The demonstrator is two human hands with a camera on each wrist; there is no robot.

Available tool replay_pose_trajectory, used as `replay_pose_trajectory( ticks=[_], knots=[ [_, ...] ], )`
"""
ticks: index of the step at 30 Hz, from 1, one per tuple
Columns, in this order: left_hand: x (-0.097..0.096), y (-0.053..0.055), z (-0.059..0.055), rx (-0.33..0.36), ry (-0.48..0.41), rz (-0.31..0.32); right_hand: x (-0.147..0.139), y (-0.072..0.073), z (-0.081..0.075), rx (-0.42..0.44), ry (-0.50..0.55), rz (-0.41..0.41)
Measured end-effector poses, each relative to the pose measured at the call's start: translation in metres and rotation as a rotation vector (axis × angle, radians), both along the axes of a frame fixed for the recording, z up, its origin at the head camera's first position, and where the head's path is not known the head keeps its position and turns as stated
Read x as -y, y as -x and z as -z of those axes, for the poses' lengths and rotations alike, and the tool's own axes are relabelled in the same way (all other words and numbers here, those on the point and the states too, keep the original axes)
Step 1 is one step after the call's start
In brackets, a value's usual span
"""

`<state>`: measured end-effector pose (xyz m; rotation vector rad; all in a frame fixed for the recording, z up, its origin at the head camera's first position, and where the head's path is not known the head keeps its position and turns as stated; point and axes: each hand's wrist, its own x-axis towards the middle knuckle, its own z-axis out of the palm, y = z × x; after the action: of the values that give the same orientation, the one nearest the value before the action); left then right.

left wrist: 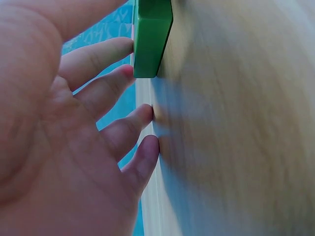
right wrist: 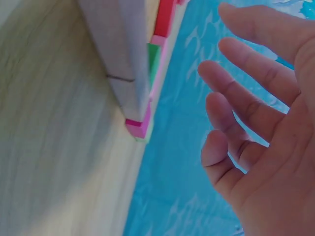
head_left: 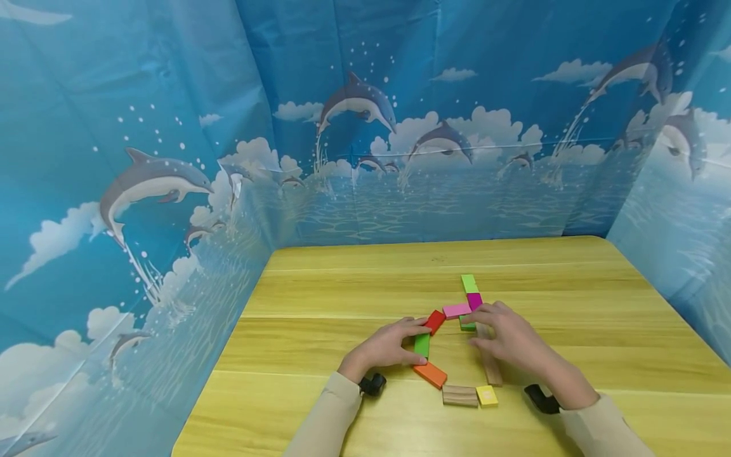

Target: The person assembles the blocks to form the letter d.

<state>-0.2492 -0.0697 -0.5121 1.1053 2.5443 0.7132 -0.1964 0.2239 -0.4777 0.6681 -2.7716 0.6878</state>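
Coloured and plain wooden blocks form a rough ring on the table. My left hand [head_left: 388,343] spans a green block [head_left: 421,346], thumb at its near end and index finger at its far end beside a red block [head_left: 435,322]. In the left wrist view, a fingertip meets the back of the green block [left wrist: 150,46]. My right hand [head_left: 511,336] hovers over the ring's right side, fingers loosely bent and holding nothing. Under its fingertips are a pink block [head_left: 457,310] and a short dark green block [head_left: 466,325]. Plain wooden planks [head_left: 492,369] run partly hidden beneath it.
An orange block [head_left: 431,374], a grooved wooden block [head_left: 459,396] and a yellow block [head_left: 487,397] line the near side. Magenta [head_left: 474,301] and light green [head_left: 469,284] blocks extend toward the back. A dolphin-print curtain [head_left: 354,190] surrounds the table [head_left: 320,285].
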Motion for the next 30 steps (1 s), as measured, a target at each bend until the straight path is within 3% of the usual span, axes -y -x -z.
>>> replay_pose_trajectory(
  ticks=[13,21,30],
  knots=[
    [0.001,0.001,-0.004,0.007,-0.006,0.006,-0.008,0.023,0.01,0.104,0.036,0.068],
    [0.001,-0.004,-0.001,0.032,-0.011,0.017,-0.006,0.026,0.022,0.141,-0.002,0.058],
    [0.0,-0.001,-0.003,0.027,-0.011,-0.002,-0.004,0.028,0.019,0.124,0.002,0.041]
  ],
)
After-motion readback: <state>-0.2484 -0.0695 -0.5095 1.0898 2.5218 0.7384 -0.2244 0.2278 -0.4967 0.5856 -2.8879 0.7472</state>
